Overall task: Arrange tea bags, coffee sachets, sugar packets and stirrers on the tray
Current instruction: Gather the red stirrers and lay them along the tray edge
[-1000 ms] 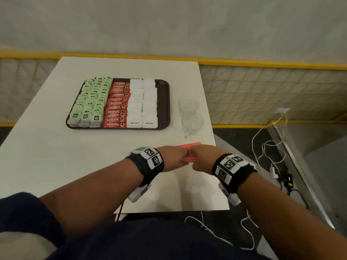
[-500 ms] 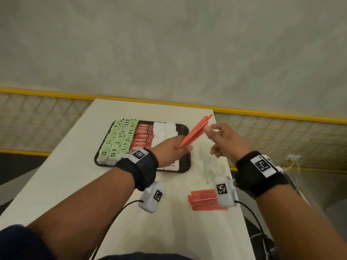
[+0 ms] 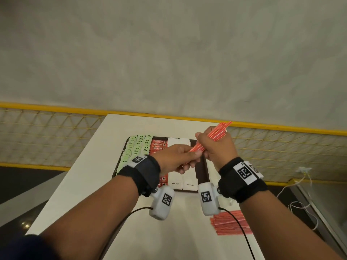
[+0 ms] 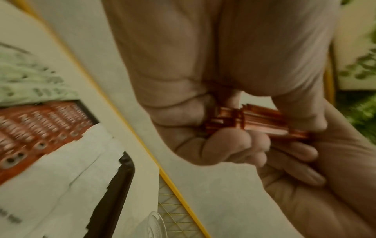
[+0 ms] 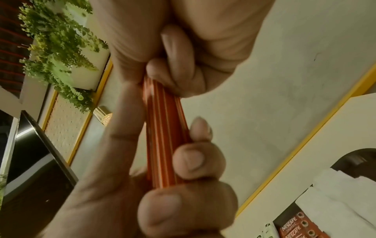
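Both hands hold one bundle of red stirrers [image 3: 217, 133] in the air above the brown tray [image 3: 201, 169]. My left hand [image 3: 193, 154] pinches the bundle's lower end and my right hand [image 3: 204, 141] grips its middle. The wrist views show the stirrers [image 4: 262, 120] [image 5: 162, 136] clamped between curled fingers and thumbs. On the tray lie rows of green tea bags [image 3: 138, 147], red coffee sachets [image 3: 158, 145] and white sugar packets [image 3: 178, 141]. A bare strip runs along the tray's right side.
More red stirrers [image 3: 229, 224] lie loose on the white table [image 3: 84, 184] near its right edge, behind my right wrist. A clear glass [image 4: 155, 225] stands right of the tray. White cables [image 3: 300, 203] trail on the floor to the right.
The left hand lifted a bundle of stirrers off the table pile and raised it over the tray. The right hand, apart half a second ago, now grips the bundle too.
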A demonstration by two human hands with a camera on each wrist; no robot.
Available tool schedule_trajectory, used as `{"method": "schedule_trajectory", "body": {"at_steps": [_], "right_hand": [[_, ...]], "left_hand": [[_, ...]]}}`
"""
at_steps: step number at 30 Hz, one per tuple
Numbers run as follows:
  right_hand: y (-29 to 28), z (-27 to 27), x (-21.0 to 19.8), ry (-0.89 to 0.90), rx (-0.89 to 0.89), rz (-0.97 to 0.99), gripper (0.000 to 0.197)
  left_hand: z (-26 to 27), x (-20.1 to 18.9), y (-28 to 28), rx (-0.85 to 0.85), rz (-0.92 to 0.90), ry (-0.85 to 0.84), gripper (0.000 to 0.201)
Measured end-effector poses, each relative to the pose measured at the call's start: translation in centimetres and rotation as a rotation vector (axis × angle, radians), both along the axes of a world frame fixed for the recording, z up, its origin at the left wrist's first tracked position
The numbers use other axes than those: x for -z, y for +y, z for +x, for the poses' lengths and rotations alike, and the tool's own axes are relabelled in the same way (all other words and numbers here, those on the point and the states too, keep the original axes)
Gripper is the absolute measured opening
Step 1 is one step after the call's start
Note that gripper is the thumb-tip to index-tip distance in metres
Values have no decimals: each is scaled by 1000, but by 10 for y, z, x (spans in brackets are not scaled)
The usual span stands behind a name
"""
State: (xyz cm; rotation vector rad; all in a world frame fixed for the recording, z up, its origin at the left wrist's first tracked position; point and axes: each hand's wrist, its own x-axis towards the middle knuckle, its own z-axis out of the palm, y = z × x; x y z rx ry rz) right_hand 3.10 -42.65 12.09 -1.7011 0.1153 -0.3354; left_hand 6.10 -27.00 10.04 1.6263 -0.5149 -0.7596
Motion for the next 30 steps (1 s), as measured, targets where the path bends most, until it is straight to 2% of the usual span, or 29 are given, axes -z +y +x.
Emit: {"method": "schedule_trajectory", "body": {"at_steps": [2,4,7,9,11,14,17,20,22,25,27,30], "right_hand": [[1,3,2,-24,49,8,31],[2,5,4,-49,77,21,30],[7,8,5,-26,63,-28,24],[12,9,4,18,41,-113,22],[15,12,2,51,17,-132,21],[14,17,-6,103,-40,-32,19],[12,26,-6,84,-53,-103,23],[10,34,-4,89,-84,-120,26],[9,37,-3,85,-89,-107,40],[1,35,-11,-20,7,-79,57],[-6,30,-22,-49,14,-166,65],[-4,29,-25,18,-129,-375,68]], "left_hand": [[7,11,3,-85,-112,236,63],[12,21,2,-179,-190,422,79],[17,29,-6,-225,-312,627,89],[19,26,-12,-235,-391,721,84],[22,22,-14,-246,-372,703,73],[27,20,-15,-265,-342,659,64],[34,19,-17,-295,-445,738,61],[36,17,-16,-296,-521,766,48],[37,17,-12,-340,-512,756,37],[41,21,-3,-413,-491,740,29],[43,24,2,-441,-461,702,29],[41,25,-1,-457,-397,628,28]]}}
